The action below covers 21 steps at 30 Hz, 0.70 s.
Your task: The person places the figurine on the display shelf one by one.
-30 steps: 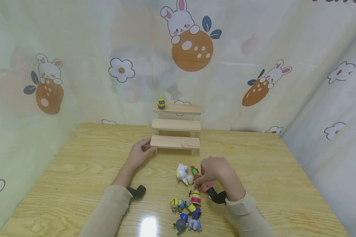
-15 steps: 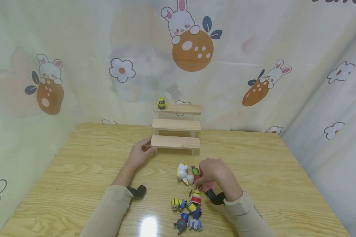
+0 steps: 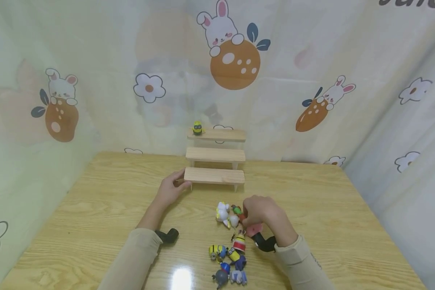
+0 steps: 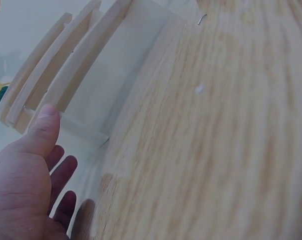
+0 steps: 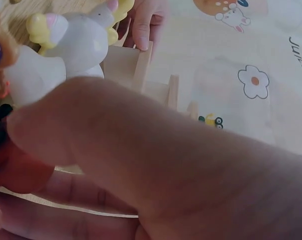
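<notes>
My left hand (image 3: 169,189) is at the left end of the lowest step of a three-tier wooden display stand (image 3: 214,175). In the left wrist view its thumb (image 4: 46,122) lies against the step's end, with the fingers loosely extended below. My right hand (image 3: 264,210) pinches a small red and green toy figure (image 3: 237,210), whose red part (image 5: 25,170) shows between thumb and fingers in the right wrist view. Right beside it lies a white toy figure with yellow parts (image 3: 222,212). A pink piece (image 3: 254,229) lies under my right wrist.
Toward me lie several more small figures, among them a red-and-yellow one (image 3: 239,242), yellow-and-blue minions (image 3: 217,251) and a grey one (image 3: 222,278). A yellow and black minion (image 3: 197,129) stands on the top step's left end. A patterned curtain (image 3: 275,100) hangs behind the table.
My right hand has shifted slightly right, and the red and green figure has tilted a little within the pile. The left hand stays at the stand. The head view has tipped slightly.
</notes>
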Tool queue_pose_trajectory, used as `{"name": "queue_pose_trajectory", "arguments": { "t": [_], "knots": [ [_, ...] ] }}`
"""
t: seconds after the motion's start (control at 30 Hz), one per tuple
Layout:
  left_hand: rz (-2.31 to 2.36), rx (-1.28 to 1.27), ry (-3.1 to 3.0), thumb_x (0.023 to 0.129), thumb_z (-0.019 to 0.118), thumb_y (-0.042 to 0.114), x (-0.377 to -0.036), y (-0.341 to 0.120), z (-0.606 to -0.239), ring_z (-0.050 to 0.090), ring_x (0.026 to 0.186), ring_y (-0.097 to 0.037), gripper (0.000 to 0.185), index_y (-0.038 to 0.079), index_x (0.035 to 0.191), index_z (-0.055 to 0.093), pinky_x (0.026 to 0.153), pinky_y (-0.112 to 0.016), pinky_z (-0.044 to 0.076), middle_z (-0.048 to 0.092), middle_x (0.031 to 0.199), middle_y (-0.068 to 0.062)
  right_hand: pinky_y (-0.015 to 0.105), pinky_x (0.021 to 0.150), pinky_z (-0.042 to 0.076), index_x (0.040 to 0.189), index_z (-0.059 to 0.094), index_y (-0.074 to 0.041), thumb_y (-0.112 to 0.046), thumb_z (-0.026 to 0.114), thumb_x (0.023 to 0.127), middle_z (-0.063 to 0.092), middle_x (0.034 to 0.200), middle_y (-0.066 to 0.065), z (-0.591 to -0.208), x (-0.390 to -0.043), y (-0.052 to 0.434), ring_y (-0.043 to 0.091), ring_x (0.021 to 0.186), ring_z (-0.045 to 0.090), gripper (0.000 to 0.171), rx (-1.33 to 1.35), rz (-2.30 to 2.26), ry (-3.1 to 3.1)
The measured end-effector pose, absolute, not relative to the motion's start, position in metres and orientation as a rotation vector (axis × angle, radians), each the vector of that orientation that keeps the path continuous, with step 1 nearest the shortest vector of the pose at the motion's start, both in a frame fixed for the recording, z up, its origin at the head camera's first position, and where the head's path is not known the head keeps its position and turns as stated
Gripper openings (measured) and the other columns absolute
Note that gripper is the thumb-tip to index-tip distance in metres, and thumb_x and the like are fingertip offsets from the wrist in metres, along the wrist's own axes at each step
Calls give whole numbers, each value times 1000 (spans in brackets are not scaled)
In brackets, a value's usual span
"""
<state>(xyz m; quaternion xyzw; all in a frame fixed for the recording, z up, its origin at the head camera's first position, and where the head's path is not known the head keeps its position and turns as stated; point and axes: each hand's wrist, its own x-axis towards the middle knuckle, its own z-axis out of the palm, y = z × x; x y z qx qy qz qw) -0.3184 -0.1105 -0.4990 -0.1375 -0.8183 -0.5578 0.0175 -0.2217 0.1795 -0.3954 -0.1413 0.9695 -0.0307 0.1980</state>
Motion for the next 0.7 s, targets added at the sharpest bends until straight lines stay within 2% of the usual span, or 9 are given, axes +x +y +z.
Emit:
{"name": "queue_pose_trajectory", "arguments": {
  "t": [0.37,0.57,0.7],
  "knots": [
    [-1753,-428,-2528,85,69,35,-317,-110,-499,58,118,-30,70,11,145,40,94,-37,52,56,133,-10,31,60,39,86,59,-15,-17,69,77,57,77,-2,-400,-229,186,17,71,51,14,-391,-208,2712],
    [-1746,-415,-2531,85,69,35,-318,-110,-500,58,118,-28,69,14,144,42,96,-37,50,57,132,-8,30,62,41,100,62,-14,-12,69,78,58,81,-1,-405,-234,190,16,71,52,23,-401,-305,2700],
    [-1735,-418,-2535,85,69,36,-318,-110,-500,58,118,-27,68,15,144,42,96,-37,50,58,130,-7,29,62,43,102,62,-13,-11,68,81,60,84,1,-407,-236,191,16,72,52,23,-403,-354,2683]
  ]
}}
